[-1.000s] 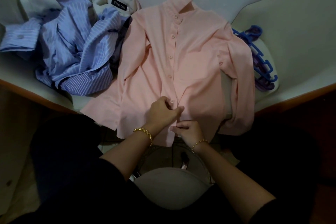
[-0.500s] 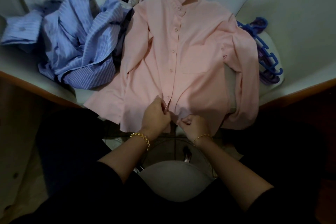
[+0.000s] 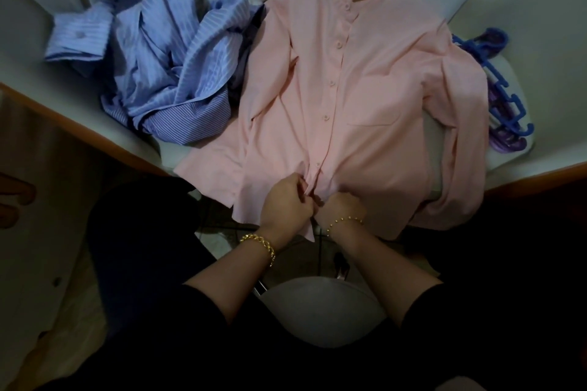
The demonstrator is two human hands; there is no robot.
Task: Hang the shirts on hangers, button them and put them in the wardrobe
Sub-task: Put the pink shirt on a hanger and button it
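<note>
The pink long-sleeved cotton shirt lies flat on our white counter, which sets its placket straight for buttoning; our left grip and right grip each pinch the placket by the hem. We count five buttons above them, one blue striped shirt, and stacked blue-and-purple hangers, number unclear.

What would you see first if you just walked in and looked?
A big pink shirt lies spread flat in the middle. The left hand and right hand pinch its front near the hem. A crumpled blue striped shirt sits at picture left, and blue hangers at picture right.
</note>
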